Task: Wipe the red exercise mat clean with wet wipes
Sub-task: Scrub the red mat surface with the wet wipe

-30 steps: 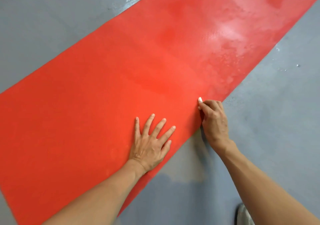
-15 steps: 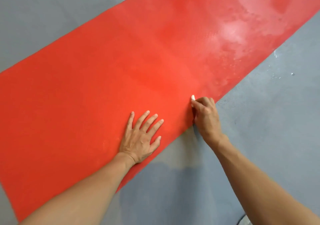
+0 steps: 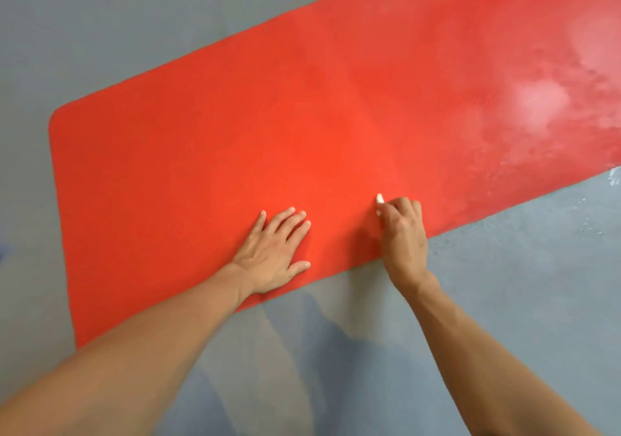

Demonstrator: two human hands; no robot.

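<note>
mats: one red exercise mat [image 3: 302, 126], lying flat on the floor and running from the lower left up to the upper right, where it leaves the view; its left end with rounded corners is in full view.
wipes: one small white wad of wet wipe [image 3: 379, 200], only a tip of it showing past the fingers, pressed to the mat near its near edge.
hands: two, both bare, both forearms reaching in from the bottom.
left hand: the left hand [image 3: 272, 251] lies palm down on the mat just inside the near edge, fingers straight and close together, thumb spread to the side; it holds nothing.
right hand: the right hand [image 3: 401, 234] is curled into a loose fist around the wipe, knuckles up, the fingers on the mat and the wrist over the floor just off the mat's near edge.
spacing: the two hands are near each other but apart, a strip of bare mat between them.
mat surface: matt and even orange-red on the left and middle; toward the upper right it is glossy and mottled with a pale sheen [image 3: 537, 103], which looks wet.
floor: grey painted floor [image 3: 504, 284], smooth, with soft shadows of the arms below the mat.
marks on floor: a few small white flecks [image 3: 613, 177] beside the mat's near edge at the far right.
room: only floor is in view.
</note>
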